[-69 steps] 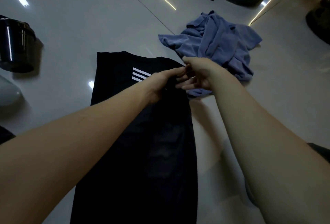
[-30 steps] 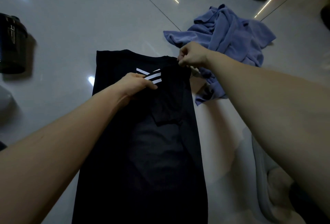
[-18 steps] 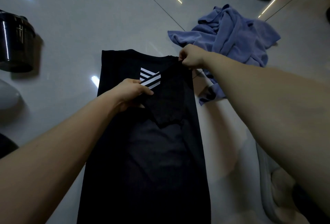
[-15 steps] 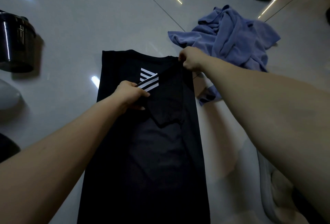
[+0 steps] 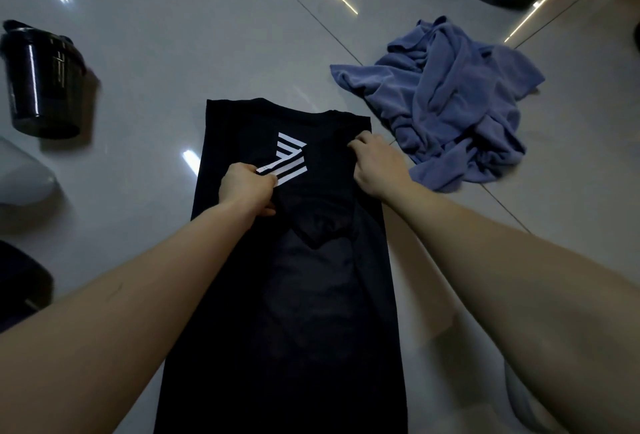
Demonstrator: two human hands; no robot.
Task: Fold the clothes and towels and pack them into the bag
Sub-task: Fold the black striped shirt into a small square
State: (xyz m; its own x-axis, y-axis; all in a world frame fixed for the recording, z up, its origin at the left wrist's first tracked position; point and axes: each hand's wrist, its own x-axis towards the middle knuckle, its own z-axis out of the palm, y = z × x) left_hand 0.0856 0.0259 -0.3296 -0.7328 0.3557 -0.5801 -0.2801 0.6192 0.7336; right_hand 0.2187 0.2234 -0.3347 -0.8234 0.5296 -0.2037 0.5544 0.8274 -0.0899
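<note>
Your black shirt lies flat on the floor. Your left hand pinches a folded flap by the white stripes. Your right hand grips cloth near the shirt's far right corner. The blue towel lies crumpled just beyond.

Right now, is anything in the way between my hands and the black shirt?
Nothing visible: left hand and right hand both already grip the black shirt; the crumpled blue cloth lies off to its right.
</note>
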